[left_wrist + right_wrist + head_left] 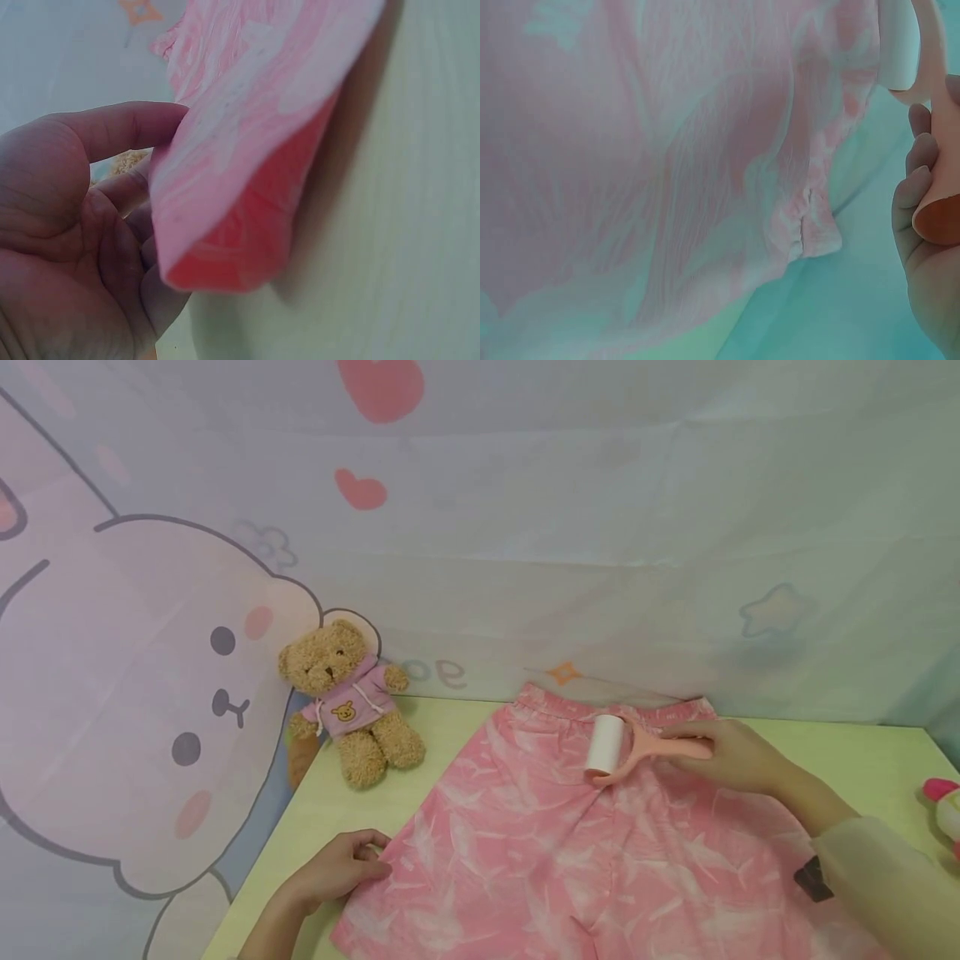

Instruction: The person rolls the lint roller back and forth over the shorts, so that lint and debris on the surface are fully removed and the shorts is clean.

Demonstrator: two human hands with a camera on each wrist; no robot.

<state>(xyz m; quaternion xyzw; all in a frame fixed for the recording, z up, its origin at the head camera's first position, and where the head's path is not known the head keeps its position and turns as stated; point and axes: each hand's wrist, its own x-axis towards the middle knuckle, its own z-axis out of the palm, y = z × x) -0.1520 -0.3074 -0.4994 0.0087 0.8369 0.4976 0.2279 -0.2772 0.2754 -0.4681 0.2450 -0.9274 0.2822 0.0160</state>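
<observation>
Pink shorts (pixel 517 827) with a white print and an elastic waistband lie spread on the table. My right hand (pixel 731 758) grips the peach handle of a lint roller (pixel 604 745), whose white roll is over the shorts just below the waistband. The right wrist view shows the fingers curled round that handle (pixel 946 169), with the white roll (pixel 900 45) only partly in frame. At the left side edge of the shorts, my left hand (pixel 337 867) pinches the fabric. In the left wrist view its thumb (pixel 142 126) lies on the cloth and the other fingers are partly hidden behind it, beside an open leg hem (pixel 232 255).
A teddy bear (pixel 352 702) in a pink hoodie sits at the table's back left corner. Part of a plush toy (pixel 948 814) shows at the right edge. Behind the pale yellow table (pixel 450 727) hangs a printed cloth backdrop (pixel 562 527).
</observation>
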